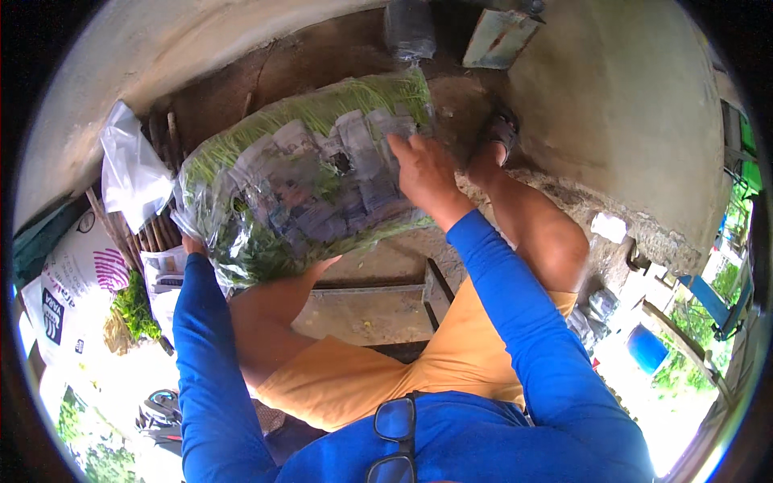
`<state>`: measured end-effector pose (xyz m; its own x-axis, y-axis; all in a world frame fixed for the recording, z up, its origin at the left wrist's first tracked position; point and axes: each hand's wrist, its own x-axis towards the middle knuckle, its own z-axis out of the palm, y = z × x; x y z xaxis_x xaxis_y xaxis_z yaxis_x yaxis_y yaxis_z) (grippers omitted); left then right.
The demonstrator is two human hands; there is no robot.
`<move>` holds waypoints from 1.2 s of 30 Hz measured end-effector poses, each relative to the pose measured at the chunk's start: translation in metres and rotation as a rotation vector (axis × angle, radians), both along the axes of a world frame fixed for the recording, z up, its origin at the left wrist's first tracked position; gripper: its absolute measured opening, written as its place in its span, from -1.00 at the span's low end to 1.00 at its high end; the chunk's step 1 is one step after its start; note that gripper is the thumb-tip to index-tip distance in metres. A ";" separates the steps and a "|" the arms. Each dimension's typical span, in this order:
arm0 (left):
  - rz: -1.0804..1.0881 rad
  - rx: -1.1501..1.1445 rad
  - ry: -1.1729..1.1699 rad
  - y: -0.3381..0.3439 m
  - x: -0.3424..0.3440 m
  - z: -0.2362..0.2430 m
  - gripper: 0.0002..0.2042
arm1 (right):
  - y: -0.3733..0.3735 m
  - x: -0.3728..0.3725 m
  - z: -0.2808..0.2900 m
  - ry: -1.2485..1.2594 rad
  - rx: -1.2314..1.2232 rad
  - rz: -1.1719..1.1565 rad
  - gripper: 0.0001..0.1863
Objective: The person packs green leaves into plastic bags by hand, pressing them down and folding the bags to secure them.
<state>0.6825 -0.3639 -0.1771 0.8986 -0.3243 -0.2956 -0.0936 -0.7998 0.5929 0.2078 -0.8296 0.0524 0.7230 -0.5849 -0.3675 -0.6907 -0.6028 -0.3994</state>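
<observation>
A large clear plastic bag [266,217] stretches across in front of me, above my left leg. Long green grass-like leaves [338,97] show through it, along with several bundles wrapped in printed paper [294,145]. At the bag's left end my left hand [193,245] is closed on the gathered plastic; most of its fingers are hidden. My right hand [427,173] is at the bag's right end, its fingers curled against the plastic.
Upright sticks [153,233] and a white plastic bag [133,165] stand at the left by a printed white sack [84,270]. Beneath me is a wooden frame [370,302]. A plaster wall [620,121] rises on the right, and a blue container [646,349] sits at lower right.
</observation>
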 end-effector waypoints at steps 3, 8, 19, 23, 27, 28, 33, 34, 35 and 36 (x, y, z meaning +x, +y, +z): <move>0.003 -0.009 0.017 0.006 0.004 -0.009 -0.55 | 0.016 0.028 0.010 0.053 0.180 -0.007 -0.32; -0.133 0.044 -0.092 0.017 0.010 -0.013 -0.55 | 0.022 0.046 0.005 0.258 0.303 -0.015 -0.31; -0.057 0.134 -0.097 0.002 -0.011 -0.002 -0.68 | 0.018 0.102 -0.004 0.232 0.407 0.028 -0.33; -0.189 0.098 -0.128 -0.017 -0.027 0.005 -0.69 | 0.016 0.105 -0.013 0.300 0.419 0.071 -0.31; -0.235 0.162 -0.139 -0.024 -0.050 -0.008 -0.69 | 0.026 0.122 0.009 0.195 0.435 0.031 -0.30; -0.243 0.267 -0.239 0.023 0.012 0.044 -0.68 | 0.037 0.142 0.030 0.081 0.492 0.094 -0.30; -0.086 0.117 -0.108 -0.037 -0.044 0.001 -0.68 | 0.045 0.125 -0.023 0.204 0.458 0.043 -0.29; -0.126 0.138 -0.119 -0.031 -0.038 0.008 -0.69 | 0.048 0.129 -0.020 0.208 0.472 0.065 -0.29; -0.170 0.144 -0.116 -0.034 -0.040 0.008 -0.70 | 0.045 0.131 -0.015 0.227 0.472 0.079 -0.29; -0.169 0.161 -0.109 -0.035 -0.047 0.008 -0.71 | 0.043 0.134 -0.010 0.248 0.470 0.091 -0.29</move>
